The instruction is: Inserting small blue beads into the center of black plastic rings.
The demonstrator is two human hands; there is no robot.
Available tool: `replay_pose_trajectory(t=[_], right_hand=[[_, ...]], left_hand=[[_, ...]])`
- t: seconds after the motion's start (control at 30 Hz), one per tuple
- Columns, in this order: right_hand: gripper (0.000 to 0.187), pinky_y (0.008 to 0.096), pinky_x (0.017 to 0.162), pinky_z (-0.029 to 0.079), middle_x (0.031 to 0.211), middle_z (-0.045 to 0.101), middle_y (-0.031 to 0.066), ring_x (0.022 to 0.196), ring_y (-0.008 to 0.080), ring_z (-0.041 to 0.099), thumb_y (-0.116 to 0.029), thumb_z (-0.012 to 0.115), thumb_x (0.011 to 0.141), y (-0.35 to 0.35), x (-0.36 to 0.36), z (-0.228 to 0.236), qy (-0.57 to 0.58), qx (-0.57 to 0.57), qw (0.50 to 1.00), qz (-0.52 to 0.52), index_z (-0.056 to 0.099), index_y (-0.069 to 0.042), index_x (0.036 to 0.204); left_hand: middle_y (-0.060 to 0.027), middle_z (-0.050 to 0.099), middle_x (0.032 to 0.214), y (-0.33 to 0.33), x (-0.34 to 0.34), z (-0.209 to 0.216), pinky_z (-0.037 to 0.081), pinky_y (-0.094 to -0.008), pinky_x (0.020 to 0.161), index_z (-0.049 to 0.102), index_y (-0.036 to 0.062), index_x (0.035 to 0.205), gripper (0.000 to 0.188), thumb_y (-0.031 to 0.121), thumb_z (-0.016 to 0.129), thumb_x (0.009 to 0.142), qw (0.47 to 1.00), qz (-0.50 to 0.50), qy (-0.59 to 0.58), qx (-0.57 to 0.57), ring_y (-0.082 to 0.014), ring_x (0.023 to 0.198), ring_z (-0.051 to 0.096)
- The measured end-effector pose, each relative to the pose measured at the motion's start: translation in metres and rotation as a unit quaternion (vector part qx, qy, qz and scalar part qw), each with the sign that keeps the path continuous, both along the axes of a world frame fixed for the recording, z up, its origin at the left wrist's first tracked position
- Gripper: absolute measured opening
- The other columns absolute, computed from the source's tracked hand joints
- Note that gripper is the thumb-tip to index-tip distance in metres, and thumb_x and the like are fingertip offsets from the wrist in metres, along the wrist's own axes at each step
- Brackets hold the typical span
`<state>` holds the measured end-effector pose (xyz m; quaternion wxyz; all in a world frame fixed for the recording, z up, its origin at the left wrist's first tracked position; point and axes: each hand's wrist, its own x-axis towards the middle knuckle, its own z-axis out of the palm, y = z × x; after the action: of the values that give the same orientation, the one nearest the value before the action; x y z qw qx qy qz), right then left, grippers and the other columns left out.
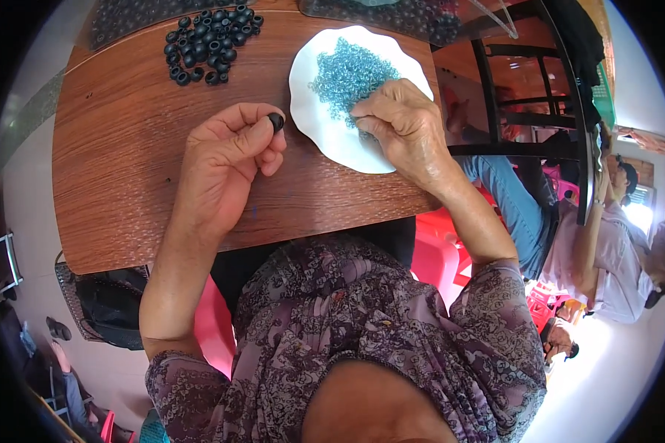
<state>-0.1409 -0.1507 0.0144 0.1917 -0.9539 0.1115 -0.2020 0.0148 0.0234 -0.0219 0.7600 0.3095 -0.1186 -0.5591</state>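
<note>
My left hand (pixel 233 148) pinches a small round black rubber-like cap (pixel 276 122) between thumb and forefinger, held over the table just left of the plate. Over the right part of a white scalloped plate (pixel 321 144), my right hand (pixel 403 122) has its fingertips pressed together at the edge of a heap of small clear bluish springs or rings (pixel 351 74). Whether a single piece sits between those fingertips is hidden. Farther off to the left lies a pile of similar black caps (pixel 210 43), some showing a round hollow.
The brown wooden table (pixel 118 162) has a rounded near-left corner. Clear bags of black pieces (pixel 129 21) lie along its far edge. Right of the table are a dark metal-framed rack (pixel 532 88) and a seated person in jeans (pixel 513 207). A black bag (pixel 114 306) rests lower left.
</note>
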Motion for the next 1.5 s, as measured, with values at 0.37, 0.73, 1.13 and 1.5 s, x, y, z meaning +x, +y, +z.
replay_pose_trajectory(t=[0.37,0.73,1.13,1.5], right_hand=[[0.012,0.0345,0.057,0.041,0.065,0.056,0.0069,0.064,0.0214,0.051,0.003,0.069,0.062,0.007,0.007,-0.011,-0.024,-0.013,0.999,0.024,0.066,-0.004,0.072],[0.012,0.0326,0.06,0.044,0.066,0.057,0.0078,0.066,0.0224,0.055,0.0,0.07,0.067,0.013,0.011,-0.008,0.008,-0.05,0.998,0.039,0.066,-0.001,0.078],[0.007,0.0341,0.058,0.041,0.066,0.055,0.0091,0.065,0.0244,0.052,-0.004,0.068,0.071,0.017,0.015,-0.008,0.012,-0.069,0.997,0.028,0.064,-0.002,0.076],[0.009,0.0341,0.058,0.042,0.066,0.055,0.0079,0.065,0.0235,0.052,-0.001,0.068,0.069,0.019,0.015,-0.01,-0.005,-0.065,0.998,0.001,0.064,-0.002,0.076]], left_hand=[[-0.0091,0.061,0.078,0.001,-0.001,0.0,0.041,-0.0228,0.058,0.059,-0.0056,0.097,0.016,0.006,0.058,0.086,1.0,0.0,-0.005,0.002,-0.0113,0.065,0.053],[-0.0098,0.061,0.078,0.001,-0.002,0.001,0.042,-0.0228,0.058,0.058,-0.0065,0.098,0.017,0.005,0.058,0.086,1.0,0.004,-0.009,0.012,-0.0115,0.064,0.053],[-0.0102,0.062,0.078,0.001,-0.002,0.0,0.042,-0.0226,0.058,0.058,-0.0069,0.098,0.017,0.004,0.057,0.086,1.0,0.006,-0.01,0.013,-0.0116,0.064,0.054],[-0.0101,0.062,0.078,0.001,-0.003,0.001,0.042,-0.0226,0.057,0.059,-0.0064,0.097,0.015,0.004,0.057,0.086,1.0,0.006,-0.003,0.009,-0.0115,0.064,0.054]])
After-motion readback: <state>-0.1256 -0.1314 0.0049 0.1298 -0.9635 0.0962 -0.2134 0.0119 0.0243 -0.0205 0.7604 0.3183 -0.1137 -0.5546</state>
